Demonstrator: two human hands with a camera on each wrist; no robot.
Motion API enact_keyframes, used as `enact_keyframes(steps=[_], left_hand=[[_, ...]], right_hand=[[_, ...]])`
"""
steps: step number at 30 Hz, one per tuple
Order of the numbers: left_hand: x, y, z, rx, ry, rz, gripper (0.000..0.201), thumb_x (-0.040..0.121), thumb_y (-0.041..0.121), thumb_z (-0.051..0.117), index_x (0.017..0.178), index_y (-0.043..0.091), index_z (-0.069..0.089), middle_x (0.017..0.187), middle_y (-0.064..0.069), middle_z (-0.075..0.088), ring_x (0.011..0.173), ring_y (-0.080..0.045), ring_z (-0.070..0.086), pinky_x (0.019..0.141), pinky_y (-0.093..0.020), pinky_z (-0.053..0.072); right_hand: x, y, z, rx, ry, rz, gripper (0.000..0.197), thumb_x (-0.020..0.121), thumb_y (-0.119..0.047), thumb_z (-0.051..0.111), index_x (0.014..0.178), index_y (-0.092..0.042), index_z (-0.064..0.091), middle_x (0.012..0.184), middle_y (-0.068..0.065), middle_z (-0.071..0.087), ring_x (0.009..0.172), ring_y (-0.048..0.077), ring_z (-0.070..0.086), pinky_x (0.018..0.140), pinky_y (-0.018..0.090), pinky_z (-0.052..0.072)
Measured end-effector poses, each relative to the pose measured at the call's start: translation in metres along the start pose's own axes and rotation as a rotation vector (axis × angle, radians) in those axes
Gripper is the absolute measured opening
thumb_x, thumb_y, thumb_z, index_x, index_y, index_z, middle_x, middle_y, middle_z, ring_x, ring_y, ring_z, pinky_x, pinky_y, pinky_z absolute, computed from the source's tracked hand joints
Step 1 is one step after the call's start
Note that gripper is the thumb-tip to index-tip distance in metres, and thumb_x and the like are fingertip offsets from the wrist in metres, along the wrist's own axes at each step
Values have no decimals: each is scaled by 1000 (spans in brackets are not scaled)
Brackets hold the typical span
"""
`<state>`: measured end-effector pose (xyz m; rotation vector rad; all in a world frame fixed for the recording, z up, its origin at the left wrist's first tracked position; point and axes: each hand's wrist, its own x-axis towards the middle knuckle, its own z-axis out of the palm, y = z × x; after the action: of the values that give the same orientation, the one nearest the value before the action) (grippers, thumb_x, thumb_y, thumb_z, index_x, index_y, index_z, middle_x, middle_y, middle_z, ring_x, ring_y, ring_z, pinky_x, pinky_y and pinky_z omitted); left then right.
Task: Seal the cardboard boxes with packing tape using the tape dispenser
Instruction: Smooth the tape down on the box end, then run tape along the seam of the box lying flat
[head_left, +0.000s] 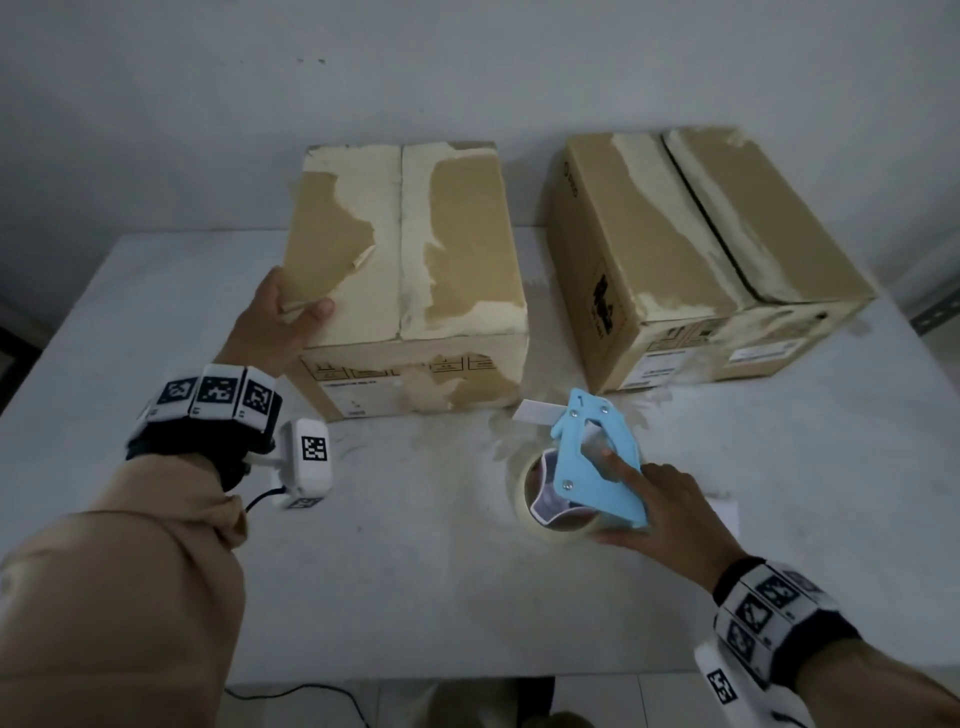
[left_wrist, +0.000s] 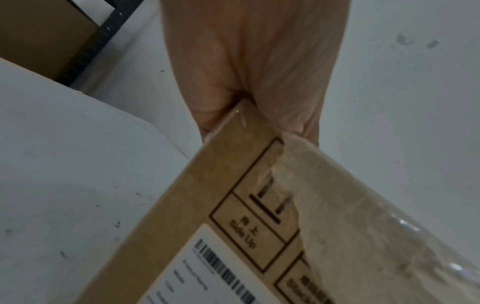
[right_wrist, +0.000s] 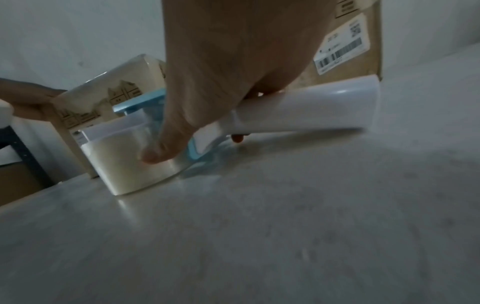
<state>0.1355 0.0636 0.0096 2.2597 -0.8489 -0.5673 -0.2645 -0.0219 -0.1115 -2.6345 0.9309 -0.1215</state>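
Note:
Two brown cardboard boxes stand on the white table (head_left: 415, 597), both with old tape residue along closed top flaps. My left hand (head_left: 291, 317) grips the near left top corner of the left box (head_left: 457, 270), thumb on top. The left wrist view shows the left hand (left_wrist: 246, 92) pinching that corner of the left box (left_wrist: 207, 205). The right box (head_left: 701, 249) stands untouched. My right hand (head_left: 660, 504) holds the blue tape dispenser (head_left: 597, 462) in front of the boxes, its tape roll (head_left: 545, 525) on the table. In the right wrist view the right hand (right_wrist: 233, 61) wraps the white handle (right_wrist: 306, 109), with the thumb on the tape roll (right_wrist: 124, 164).
A white wall rises close behind the boxes. A dark metal shelf (left_wrist: 85, 47) stands off the table's left side, and a metal rack (head_left: 935, 312) shows at the far right. A white sheet (head_left: 727, 514) lies by my right hand. A black cable (head_left: 291, 693) hangs below the front edge.

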Motion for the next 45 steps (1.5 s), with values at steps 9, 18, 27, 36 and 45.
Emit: enact_keyframes(steps=[9, 18, 27, 36, 45], left_hand=[[-9, -4, -1, 29, -35, -25, 87, 78, 57, 54, 146, 20, 16, 140, -8, 38, 129, -31, 39, 93, -33, 34], [-39, 2, -2, 116, -91, 7, 83, 85, 41, 57, 148, 15, 9, 149, -14, 30, 132, -32, 37, 101, -38, 34], [-78, -11, -21, 136, -375, 45, 147, 31, 81, 67, 148, 27, -3, 125, 0, 33, 108, -20, 50, 89, -32, 48], [-27, 3, -32, 50, -339, 130, 155, 17, 101, 32, 149, 25, 3, 152, -4, 27, 124, -21, 48, 96, -27, 38], [-33, -3, -23, 106, -551, 214, 135, 42, 91, 41, 147, 23, -9, 151, 0, 30, 128, -14, 43, 100, -21, 42]], right_hand=[[-6, -16, -66, 266, 164, -188, 83, 63, -83, 45, 135, -47, 23, 101, 11, 65, 75, 21, 59, 63, 24, 49], [53, -68, -155, 943, 388, -234, 75, 70, -72, 56, 124, -22, 41, 97, -23, 60, 83, -2, 58, 67, 20, 50], [128, -89, -161, 1006, 318, -194, 91, 56, -67, 73, 110, 2, 47, 89, 16, 57, 64, 15, 62, 50, 26, 51], [158, -103, -176, 1081, 330, -199, 88, 56, -69, 71, 108, -6, 36, 96, 20, 52, 55, 20, 63, 48, 30, 51], [172, -116, -194, 1076, 276, -325, 72, 63, -71, 64, 111, -25, 36, 105, 18, 49, 66, 12, 61, 54, 27, 53]])
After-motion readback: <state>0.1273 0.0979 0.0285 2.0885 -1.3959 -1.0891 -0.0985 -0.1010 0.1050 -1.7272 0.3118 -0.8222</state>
